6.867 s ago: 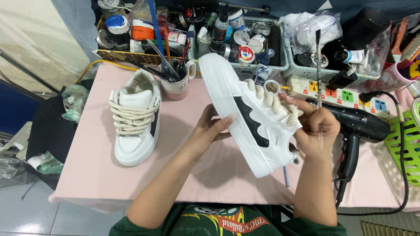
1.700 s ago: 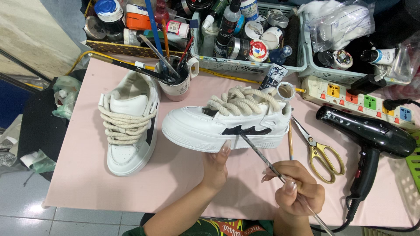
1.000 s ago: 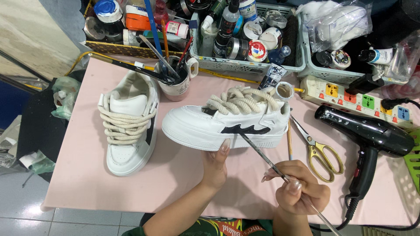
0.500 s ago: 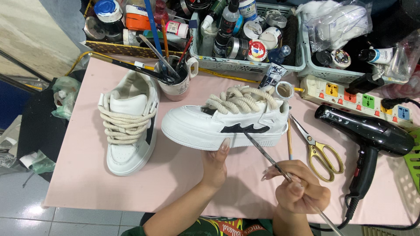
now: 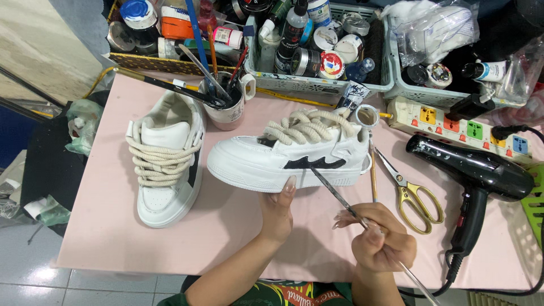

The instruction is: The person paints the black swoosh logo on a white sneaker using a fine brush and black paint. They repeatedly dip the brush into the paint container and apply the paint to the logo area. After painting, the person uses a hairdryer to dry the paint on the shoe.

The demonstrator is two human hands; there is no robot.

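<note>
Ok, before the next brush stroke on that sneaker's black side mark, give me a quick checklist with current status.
1. Sneaker steadied: ok, left hand presses fingertips against its sole edge.
2. Brush gripped: ok, right hand pinches the handle.
3. Tip on target: ok, it meets the black wavy mark.
4. Paint load on bristles: cannot tell, too small.
5. Stroke path: ok, scissors and hair dryer lie to the right, apart from the sneaker.
6. Second sneaker: ok, apart on the left.
</note>
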